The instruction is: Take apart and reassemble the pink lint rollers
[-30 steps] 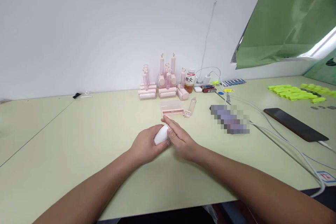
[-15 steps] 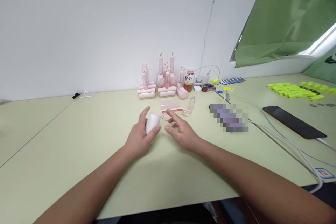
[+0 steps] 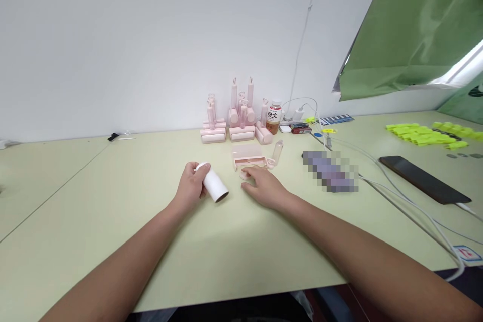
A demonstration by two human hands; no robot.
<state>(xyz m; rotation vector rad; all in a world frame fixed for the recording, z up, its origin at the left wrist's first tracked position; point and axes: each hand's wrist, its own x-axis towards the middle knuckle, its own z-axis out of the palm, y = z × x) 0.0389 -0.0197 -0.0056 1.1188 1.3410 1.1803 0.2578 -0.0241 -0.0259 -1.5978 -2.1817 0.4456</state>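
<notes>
My left hand [image 3: 191, 181] is wrapped round a white sticky-paper roll [image 3: 215, 184], tilted so that its open end points down to the right. My right hand [image 3: 265, 186] has its fingertips at a small pink round cap [image 3: 244, 175] on the table, with thumb and forefinger on either side of it. Just behind that hand lies an open pink case [image 3: 249, 156], its clear lid raised. A pink lint-roller handle [image 3: 277, 152] with a clear body leans to the right of the case.
Several pink lint-roller sets [image 3: 242, 133] stand by the wall, beside a labelled bottle [image 3: 273, 116]. To the right lie a blurred-out phone [image 3: 330, 172], a black phone [image 3: 424, 179], white cables [image 3: 407, 201] and bright yellow pieces [image 3: 415, 133].
The roll has turned in my left hand, its open end now facing down to the right. My right hand has lowered onto the pink cap in front of the case.
</notes>
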